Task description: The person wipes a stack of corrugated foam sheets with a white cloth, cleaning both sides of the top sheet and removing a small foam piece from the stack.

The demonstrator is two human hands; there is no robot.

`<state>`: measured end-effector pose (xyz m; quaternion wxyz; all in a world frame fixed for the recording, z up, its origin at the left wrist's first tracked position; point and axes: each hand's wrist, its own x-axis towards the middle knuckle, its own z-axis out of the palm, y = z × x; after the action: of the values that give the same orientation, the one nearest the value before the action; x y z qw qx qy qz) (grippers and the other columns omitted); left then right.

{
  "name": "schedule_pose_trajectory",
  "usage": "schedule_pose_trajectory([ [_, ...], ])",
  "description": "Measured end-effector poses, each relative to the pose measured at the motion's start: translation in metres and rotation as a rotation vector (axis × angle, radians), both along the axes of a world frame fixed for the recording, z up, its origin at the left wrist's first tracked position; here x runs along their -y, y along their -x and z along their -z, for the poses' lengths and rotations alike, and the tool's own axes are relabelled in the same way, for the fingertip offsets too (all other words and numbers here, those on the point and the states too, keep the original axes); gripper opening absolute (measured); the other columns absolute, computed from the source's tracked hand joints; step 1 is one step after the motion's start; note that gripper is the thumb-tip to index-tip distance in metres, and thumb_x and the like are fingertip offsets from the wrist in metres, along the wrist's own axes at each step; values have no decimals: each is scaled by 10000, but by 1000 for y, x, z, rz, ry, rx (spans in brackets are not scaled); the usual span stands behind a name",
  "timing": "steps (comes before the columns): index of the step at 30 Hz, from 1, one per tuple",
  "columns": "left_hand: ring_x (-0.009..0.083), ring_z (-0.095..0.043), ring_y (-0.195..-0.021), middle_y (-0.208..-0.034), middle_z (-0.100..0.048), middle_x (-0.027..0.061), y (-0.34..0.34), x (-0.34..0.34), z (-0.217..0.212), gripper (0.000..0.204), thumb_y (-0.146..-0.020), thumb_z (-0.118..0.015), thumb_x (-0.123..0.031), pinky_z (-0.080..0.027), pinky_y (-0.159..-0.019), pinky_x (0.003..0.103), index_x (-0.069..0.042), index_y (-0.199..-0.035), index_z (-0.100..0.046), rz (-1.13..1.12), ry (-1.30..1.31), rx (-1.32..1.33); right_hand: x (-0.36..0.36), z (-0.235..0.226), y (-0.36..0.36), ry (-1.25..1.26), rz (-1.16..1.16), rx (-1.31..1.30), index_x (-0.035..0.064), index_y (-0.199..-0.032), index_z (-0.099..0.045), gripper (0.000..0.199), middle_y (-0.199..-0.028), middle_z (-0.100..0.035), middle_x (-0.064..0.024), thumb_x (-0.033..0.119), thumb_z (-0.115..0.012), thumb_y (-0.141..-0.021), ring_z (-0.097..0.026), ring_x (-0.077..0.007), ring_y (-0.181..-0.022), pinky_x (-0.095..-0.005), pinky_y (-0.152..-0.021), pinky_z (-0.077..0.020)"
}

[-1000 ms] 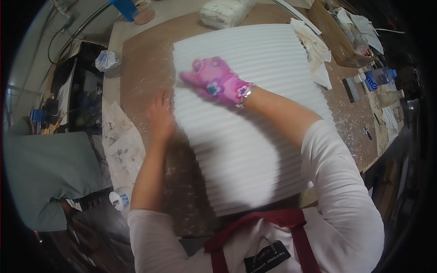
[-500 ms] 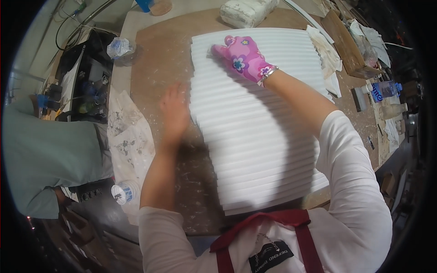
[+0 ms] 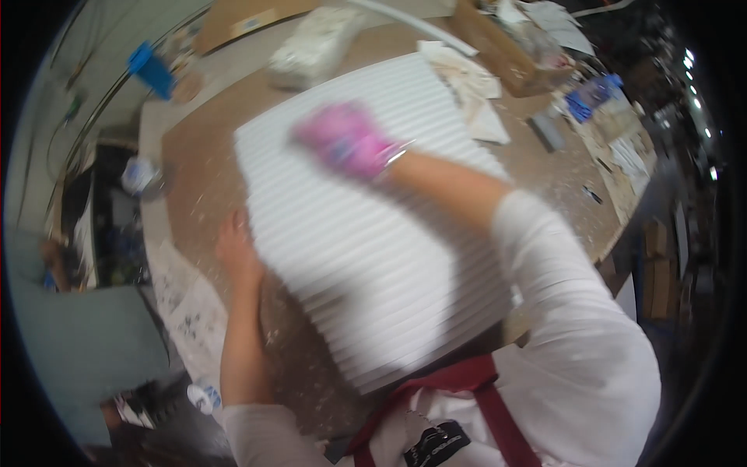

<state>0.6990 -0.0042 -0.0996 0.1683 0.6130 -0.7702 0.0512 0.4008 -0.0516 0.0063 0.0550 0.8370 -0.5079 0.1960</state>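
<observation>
Right hand [image 3: 340,138] was over the white ridged panel [image 3: 412,311], grip too blurred to tell.
I judged it light, dentable, best held at nine o'clock.

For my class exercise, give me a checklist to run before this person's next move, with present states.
1. Right hand over the white ridged layer: ok.
2. Both hands gloved: not ok; the right wears a pink glove, the left hand is bare.
3. Left hand touching the layer's left edge: cannot tell; it is beside it.
4. Right hand's grip: cannot tell, blurred.
5. Grey block off the layer: ok, to its right.
</observation>
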Motion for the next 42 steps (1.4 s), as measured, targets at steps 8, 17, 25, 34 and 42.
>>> schedule_pose_trajectory([
  [8,298,-479,-1229,-1347,-509,96,4,-4,-10,492,-844,-464,19,-381,-1011,422,-95,-1320,-517,91,45,-43,-15,8,74,-372,128,-42,265,-1106,-639,244,-1162,-624,-155,348,-486,-935,-614,-322,-1069,-446,-943,-446],
  [17,307,-410,-1294,-1418,-441,100,9,-6,-17,486,-894,-432,-57,-309,-1060,445,-102,-1377,-450,44,-51,10,-34,7,235,-24,355,-55,140,-1239,-552,378,-1128,-550,-187,248,-582,-878,-549,-366,-1037,-433,-883,-467],
  [25,309,-416,-1292,-1416,-447,100,11,-8,-20,493,-878,-452,-47,-311,-1059,442,-106,-1368,-461,19,-96,-44,-43,-2,250,-93,438,-180,144,-1168,-576,284,-1066,-564,-194,226,-556,-897,-598,-351,-947,-435,-790,-501],
  [34,289,-399,-1307,-1408,-447,75,20,-5,-26,476,-867,-469,-54,-270,-1072,473,-132,-1335,-496,4,-80,-23,8,17,208,221,32,-19,105,-1172,-588,302,-969,-605,-119,135,-600,-871,-619,-295,-854,-419,-701,-505],
  [42,301,-423,-1280,-1377,-474,95,7,-5,-20,413,-879,-502,-129,-301,-1043,466,-117,-1290,-538,-43,-77,-70,56,31,-67,146,-338,-4,188,-1022,-595,166,-868,-580,-95,185,-538,-867,-612,-302,-829,-431,-725,-485],
])
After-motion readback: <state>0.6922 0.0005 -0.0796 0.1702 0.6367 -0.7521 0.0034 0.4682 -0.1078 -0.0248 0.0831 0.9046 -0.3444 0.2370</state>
